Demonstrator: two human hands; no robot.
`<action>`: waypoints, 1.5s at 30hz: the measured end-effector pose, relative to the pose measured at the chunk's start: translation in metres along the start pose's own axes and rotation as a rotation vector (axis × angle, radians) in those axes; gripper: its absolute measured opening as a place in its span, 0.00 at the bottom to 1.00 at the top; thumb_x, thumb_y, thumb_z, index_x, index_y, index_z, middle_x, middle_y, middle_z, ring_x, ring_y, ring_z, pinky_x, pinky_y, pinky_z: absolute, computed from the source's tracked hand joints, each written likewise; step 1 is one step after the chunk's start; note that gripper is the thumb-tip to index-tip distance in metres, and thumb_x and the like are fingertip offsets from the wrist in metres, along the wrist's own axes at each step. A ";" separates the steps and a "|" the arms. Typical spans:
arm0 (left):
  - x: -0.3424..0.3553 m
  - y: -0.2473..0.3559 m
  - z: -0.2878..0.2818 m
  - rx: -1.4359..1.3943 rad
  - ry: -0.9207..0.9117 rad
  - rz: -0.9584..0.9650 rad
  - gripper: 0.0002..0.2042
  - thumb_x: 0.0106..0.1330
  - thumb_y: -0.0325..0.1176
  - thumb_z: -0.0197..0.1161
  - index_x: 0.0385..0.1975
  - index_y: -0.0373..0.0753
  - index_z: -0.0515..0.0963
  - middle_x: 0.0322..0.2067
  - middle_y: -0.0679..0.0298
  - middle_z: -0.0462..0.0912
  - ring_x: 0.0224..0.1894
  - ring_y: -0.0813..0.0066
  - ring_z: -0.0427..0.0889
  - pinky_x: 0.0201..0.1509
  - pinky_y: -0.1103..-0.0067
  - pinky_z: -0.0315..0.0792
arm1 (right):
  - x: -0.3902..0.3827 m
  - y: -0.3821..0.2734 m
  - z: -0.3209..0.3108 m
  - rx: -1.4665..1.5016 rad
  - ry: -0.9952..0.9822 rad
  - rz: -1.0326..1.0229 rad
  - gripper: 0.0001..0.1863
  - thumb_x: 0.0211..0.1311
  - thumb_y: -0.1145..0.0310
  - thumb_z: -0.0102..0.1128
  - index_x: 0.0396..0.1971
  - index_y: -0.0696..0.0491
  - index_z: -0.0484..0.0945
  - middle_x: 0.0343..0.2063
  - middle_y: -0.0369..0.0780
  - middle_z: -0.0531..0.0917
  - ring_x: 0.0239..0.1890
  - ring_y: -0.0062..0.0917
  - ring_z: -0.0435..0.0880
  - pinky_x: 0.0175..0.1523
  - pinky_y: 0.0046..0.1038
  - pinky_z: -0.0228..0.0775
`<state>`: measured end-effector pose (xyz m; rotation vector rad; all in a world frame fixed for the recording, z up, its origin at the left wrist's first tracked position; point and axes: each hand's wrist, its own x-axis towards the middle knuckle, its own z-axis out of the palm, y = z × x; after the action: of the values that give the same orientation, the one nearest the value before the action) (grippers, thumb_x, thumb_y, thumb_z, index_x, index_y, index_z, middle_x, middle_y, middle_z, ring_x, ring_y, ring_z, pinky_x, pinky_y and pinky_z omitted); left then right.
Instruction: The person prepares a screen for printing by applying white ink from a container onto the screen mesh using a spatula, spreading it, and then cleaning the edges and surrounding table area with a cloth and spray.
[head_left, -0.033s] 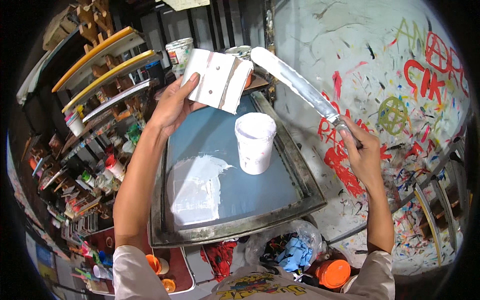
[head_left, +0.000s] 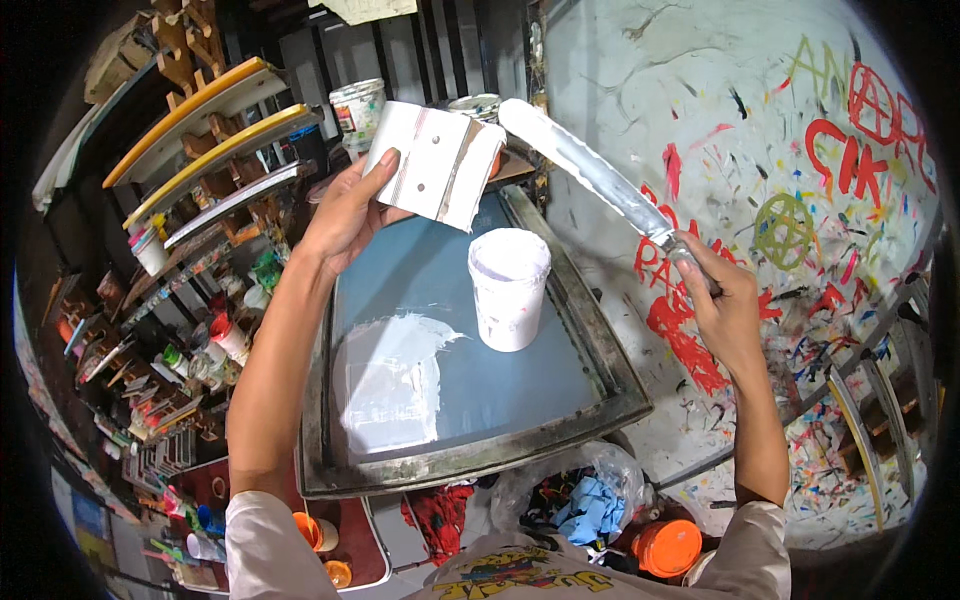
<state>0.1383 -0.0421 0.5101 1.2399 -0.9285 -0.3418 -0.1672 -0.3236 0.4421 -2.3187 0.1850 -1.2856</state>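
Observation:
My left hand grips a white squeegee by its left side, thumb on the face. Thick white ink coats the squeegee's right edge. In my right hand is the handle of a long ink spatula, its blade slanting up to the left and smeared white, the tip near the squeegee. Below them a screen-printing frame holds blue-grey mesh. A plastic tub with white-coated walls stands upright on the mesh. White ink is spread over the mesh's near left part.
Shelves crowded with squeegees and ink pots fill the left side. More ink tubs stand behind the frame. A paint-marked wall rises on the right. Below the frame are a plastic bag of rags and an orange tub.

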 end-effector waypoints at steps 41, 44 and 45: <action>0.047 -0.021 0.004 0.046 -0.003 -0.106 0.24 0.74 0.48 0.59 0.59 0.34 0.73 0.47 0.60 0.83 0.46 0.76 0.85 0.48 0.82 0.84 | -0.009 -0.012 -0.003 -0.159 -0.274 -0.073 0.17 0.67 0.64 0.63 0.51 0.56 0.82 0.44 0.53 0.85 0.39 0.44 0.87 0.44 0.35 0.78; 0.045 -0.019 0.001 -0.048 0.011 -0.085 0.24 0.74 0.48 0.59 0.59 0.34 0.73 0.48 0.59 0.83 0.47 0.75 0.85 0.51 0.79 0.84 | -0.017 -0.012 -0.006 -0.233 -0.231 -0.170 0.17 0.64 0.65 0.66 0.51 0.52 0.83 0.37 0.49 0.86 0.33 0.41 0.86 0.40 0.34 0.77; 0.043 -0.021 0.001 -0.024 0.044 -0.068 0.24 0.74 0.48 0.59 0.59 0.34 0.73 0.48 0.59 0.83 0.47 0.75 0.84 0.52 0.79 0.83 | -0.020 -0.012 -0.005 -0.266 -0.222 -0.198 0.17 0.63 0.66 0.67 0.52 0.51 0.84 0.33 0.47 0.86 0.31 0.40 0.85 0.38 0.34 0.77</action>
<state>0.1685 -0.0791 0.5092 1.2544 -0.8442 -0.3765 -0.1838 -0.3077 0.4343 -2.7462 0.0558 -1.1376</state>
